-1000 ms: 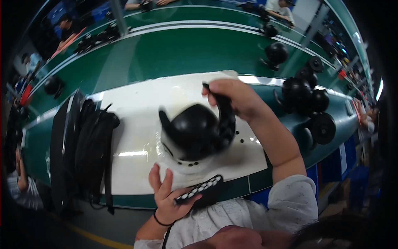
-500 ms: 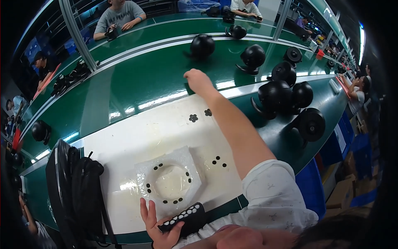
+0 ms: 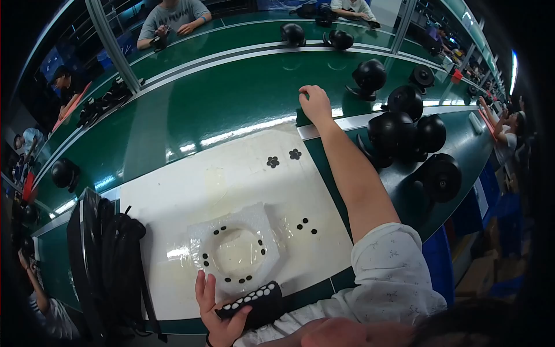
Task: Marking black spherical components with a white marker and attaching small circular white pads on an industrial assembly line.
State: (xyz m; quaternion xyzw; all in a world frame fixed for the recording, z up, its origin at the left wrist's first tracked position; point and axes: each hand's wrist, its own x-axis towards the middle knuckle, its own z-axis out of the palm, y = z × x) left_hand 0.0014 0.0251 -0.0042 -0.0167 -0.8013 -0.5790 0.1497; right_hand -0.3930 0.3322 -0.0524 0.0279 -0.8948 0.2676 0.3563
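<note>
My left hand (image 3: 218, 312) is at the front edge of the white board (image 3: 156, 202). Its thumb is closed over a black strip with white round spots (image 3: 251, 302), while two fingers stretch up. Just beyond it lies a white foam block (image 3: 199, 234) with a round hole and several small black dots around its rim. My right hand (image 3: 316, 105) reaches over the green work surface (image 3: 231, 87), its fingers loosely bent, apart and with nothing visible in them. Nearest to it on the right is a black dome on a base (image 3: 370, 76); another black dome (image 3: 292, 34) lies farther away.
Several black domed units (image 3: 393, 133) crowd the bench at right. Black bags (image 3: 118, 254) lie at left. Black dots (image 3: 305, 221) and flower-shaped black pieces (image 3: 273, 162) rest on the board. A metal post (image 3: 113, 46) rises far left; a person (image 3: 173, 20) works opposite.
The far black dome has moved away from me, up to the rail. My right hand has shifted right. My left hand still holds the spotted strip; the view has turned slightly.
</note>
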